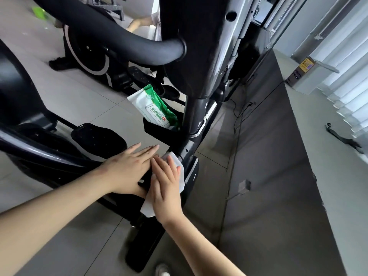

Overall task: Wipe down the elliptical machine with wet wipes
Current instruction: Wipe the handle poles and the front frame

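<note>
Green-and-white plastic pack of wet wipes, leaning tilted in a black holder tray fixed to the upright post of the black elliptical machine. White flap label on the pack with green lettering and a small round red mark, the lettering too blurred to read. Yellow sticker on a grey box by the window ledge, print too small to make out.

Low on the machine, at the foot of the post: white folded wet wipe, spread on the dark frame beneath the right hand. Fingers straight and close together, pressing the wipe flat, not curled round it. Wipe edges showing past the fingertips, along the little-finger side and below the heel of the palm. Left hand right up against the right, also flat on the frame, fingers extended and slightly spread, holding nothing. Black oval foot pedal behind the left hand, over grey floor tiles.
</note>
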